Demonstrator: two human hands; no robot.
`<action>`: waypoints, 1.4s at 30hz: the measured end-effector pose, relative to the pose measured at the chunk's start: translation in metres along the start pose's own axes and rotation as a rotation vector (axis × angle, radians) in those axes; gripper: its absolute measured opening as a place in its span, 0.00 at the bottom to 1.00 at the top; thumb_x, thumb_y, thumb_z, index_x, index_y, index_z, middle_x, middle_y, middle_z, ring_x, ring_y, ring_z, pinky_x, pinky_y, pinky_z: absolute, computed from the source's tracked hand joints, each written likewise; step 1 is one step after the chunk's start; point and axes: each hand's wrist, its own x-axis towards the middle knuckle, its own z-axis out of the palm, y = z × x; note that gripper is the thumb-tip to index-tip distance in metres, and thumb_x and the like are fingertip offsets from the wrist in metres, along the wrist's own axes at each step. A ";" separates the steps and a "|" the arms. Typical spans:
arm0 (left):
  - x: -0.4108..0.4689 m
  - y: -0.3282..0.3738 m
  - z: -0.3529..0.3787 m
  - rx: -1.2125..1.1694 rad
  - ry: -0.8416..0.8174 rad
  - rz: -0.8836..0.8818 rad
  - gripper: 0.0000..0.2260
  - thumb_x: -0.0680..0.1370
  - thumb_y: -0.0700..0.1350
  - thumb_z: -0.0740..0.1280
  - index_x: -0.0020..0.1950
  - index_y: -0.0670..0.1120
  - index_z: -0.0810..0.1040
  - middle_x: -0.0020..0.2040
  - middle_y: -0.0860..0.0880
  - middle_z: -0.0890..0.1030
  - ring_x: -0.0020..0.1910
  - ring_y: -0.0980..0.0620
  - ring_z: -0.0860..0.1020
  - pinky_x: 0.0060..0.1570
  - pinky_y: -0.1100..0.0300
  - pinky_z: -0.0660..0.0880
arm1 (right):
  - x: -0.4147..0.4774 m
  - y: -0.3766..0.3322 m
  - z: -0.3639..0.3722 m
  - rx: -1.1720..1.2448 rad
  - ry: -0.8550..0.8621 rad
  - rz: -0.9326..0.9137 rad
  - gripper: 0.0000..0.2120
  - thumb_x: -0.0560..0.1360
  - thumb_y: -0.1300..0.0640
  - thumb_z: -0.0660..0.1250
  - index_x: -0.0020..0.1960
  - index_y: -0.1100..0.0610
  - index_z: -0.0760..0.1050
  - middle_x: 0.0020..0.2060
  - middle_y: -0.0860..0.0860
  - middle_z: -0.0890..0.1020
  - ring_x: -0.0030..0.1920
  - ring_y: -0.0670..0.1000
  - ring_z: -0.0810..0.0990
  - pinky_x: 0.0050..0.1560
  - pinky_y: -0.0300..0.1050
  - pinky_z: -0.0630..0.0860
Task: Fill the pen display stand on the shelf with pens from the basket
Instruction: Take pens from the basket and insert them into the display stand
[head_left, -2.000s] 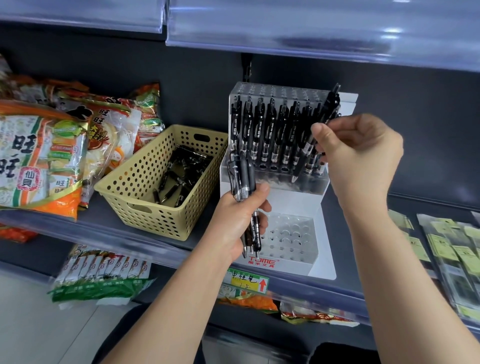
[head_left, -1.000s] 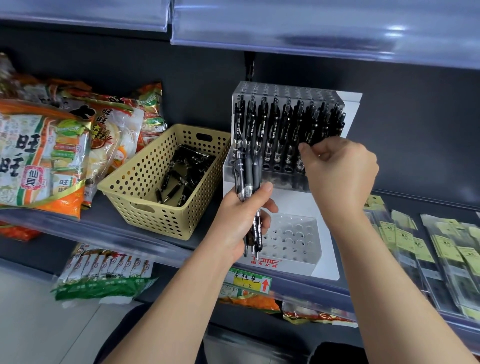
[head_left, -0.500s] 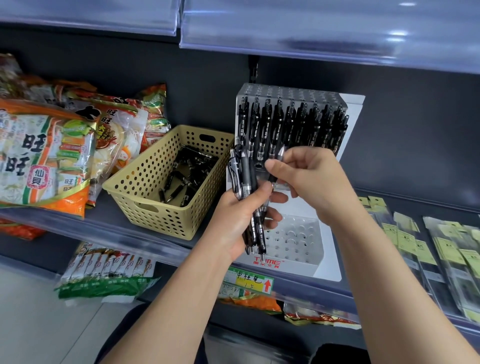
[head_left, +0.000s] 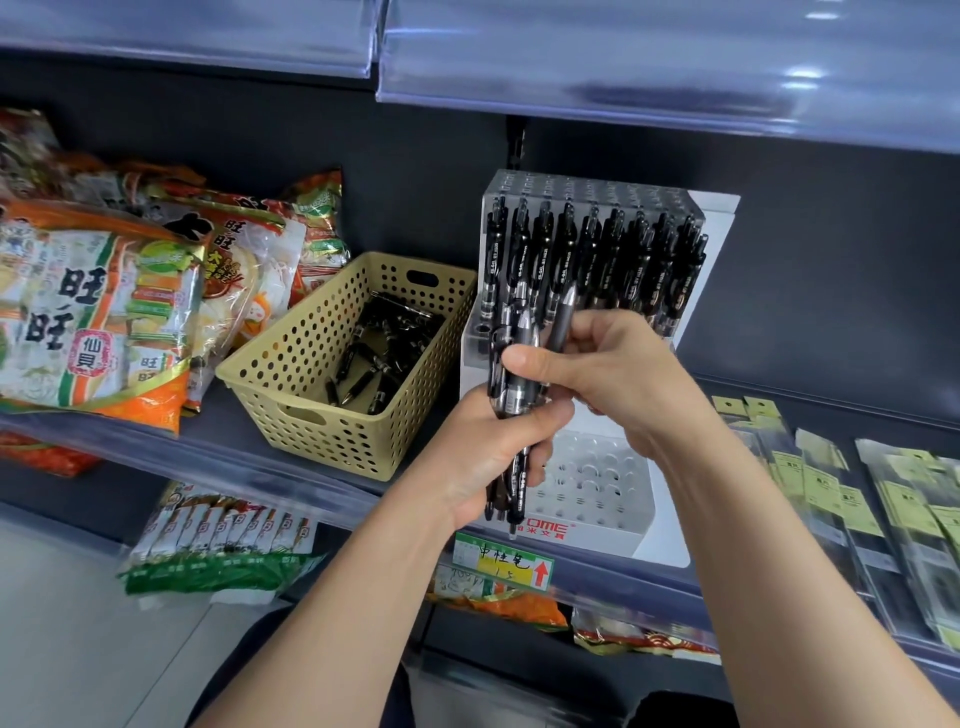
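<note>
The right hand (head_left: 618, 374) is brought back from the upper row of the pen display stand (head_left: 719, 223); one pen (head_left: 563, 319) is pinched out of the bundle (head_left: 519, 343) gripped by the left hand (head_left: 488, 447). The lower holes (head_left: 597, 480) are left unfilled.

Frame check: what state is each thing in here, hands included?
Left hand: grips a bundle of pens, upright.
Right hand: holds a single pen beside the bundle, tip up.
Display stand: top row full of pens, front holes empty.
Basket: loose pens inside.
Snack bags: lying on the shelf.
</note>
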 end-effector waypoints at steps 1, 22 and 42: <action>-0.001 0.000 0.000 -0.017 -0.010 -0.002 0.04 0.74 0.38 0.69 0.43 0.42 0.75 0.30 0.50 0.72 0.26 0.53 0.69 0.24 0.62 0.67 | 0.000 0.000 0.000 0.014 -0.005 0.003 0.06 0.67 0.61 0.75 0.37 0.60 0.78 0.23 0.46 0.78 0.21 0.40 0.71 0.22 0.29 0.65; 0.000 0.007 -0.014 -0.554 0.246 -0.254 0.09 0.80 0.39 0.60 0.52 0.42 0.79 0.47 0.41 0.85 0.38 0.44 0.84 0.32 0.55 0.81 | 0.007 0.003 0.001 -0.029 0.549 -0.362 0.18 0.73 0.49 0.70 0.40 0.63 0.70 0.31 0.57 0.70 0.31 0.53 0.67 0.32 0.53 0.70; 0.007 0.012 -0.020 -0.838 0.204 -0.165 0.11 0.79 0.48 0.63 0.54 0.41 0.76 0.42 0.44 0.82 0.42 0.48 0.82 0.44 0.53 0.81 | 0.008 0.024 0.024 -0.562 -0.039 -0.618 0.17 0.68 0.40 0.68 0.43 0.54 0.74 0.31 0.49 0.76 0.34 0.52 0.75 0.35 0.51 0.73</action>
